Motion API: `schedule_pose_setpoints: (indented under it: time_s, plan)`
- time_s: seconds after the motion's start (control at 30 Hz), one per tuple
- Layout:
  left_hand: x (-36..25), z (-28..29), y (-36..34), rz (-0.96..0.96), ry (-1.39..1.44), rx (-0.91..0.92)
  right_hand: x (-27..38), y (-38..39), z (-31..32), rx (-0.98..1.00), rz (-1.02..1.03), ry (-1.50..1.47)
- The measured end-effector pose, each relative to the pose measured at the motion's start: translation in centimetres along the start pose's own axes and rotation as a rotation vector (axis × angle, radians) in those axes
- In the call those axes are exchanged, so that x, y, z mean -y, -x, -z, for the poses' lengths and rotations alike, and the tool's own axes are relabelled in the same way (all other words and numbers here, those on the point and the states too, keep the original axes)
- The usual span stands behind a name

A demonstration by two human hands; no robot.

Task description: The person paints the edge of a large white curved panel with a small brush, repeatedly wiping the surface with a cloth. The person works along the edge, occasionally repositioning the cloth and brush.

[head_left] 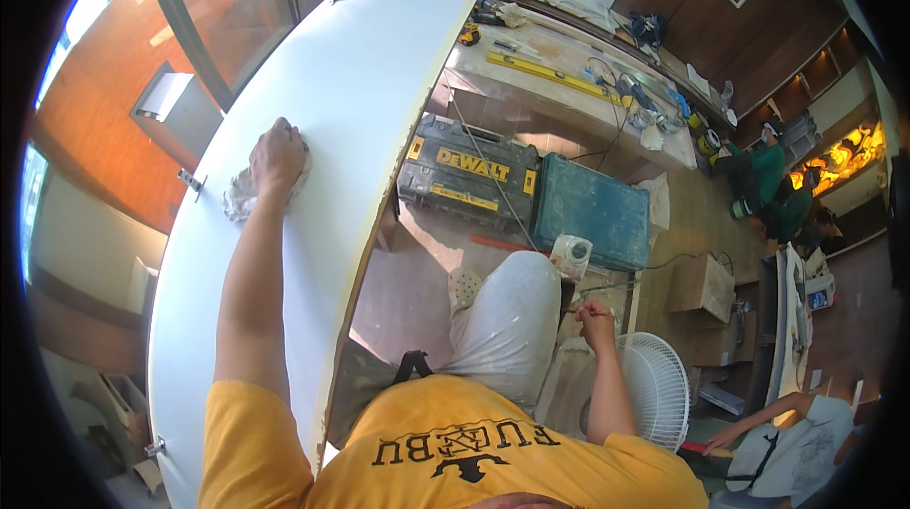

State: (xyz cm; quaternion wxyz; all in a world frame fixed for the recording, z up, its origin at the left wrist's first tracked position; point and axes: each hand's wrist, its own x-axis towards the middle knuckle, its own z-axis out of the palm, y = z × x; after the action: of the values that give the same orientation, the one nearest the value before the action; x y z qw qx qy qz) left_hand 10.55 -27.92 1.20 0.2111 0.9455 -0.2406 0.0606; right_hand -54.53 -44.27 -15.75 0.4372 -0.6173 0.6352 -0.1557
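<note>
My left hand (280, 156) presses a crumpled pale rag (248, 194) onto a long white door panel (370, 73) with metal hinges (192, 183) along its left edge and a yellowish right edge. My right hand (595, 321) is beside my right knee, above a white fan (654, 386), its fingers curled round something small that I cannot make out.
A black tool case (464, 196), a teal case (592, 210) and cardboard boxes (701, 291) lie right of the panel. A workbench (531, 54) holds a yellow level (559, 79) and drills (479, 7). Co-workers (763, 177) crouch at right; another (796, 443) is at lower right.
</note>
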Motion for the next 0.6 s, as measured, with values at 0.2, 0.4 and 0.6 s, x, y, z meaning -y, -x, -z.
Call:
schedule_pose_setpoints:
  time_s: [0.2,0.4,0.6]
  plan:
    - [0.2,0.1,-0.3,-0.029,-0.021,-0.005,1.6,-0.3,1.1,0.08,-0.006,-0.04]
    - [0.3,0.4,0.0,-0.022,0.008,0.006,2.4,0.5,3.3,0.068,-0.092,-0.241]
    - [0.2,0.6,0.0,-0.033,0.021,0.009,2.0,0.7,7.9,-0.157,0.021,-0.447]
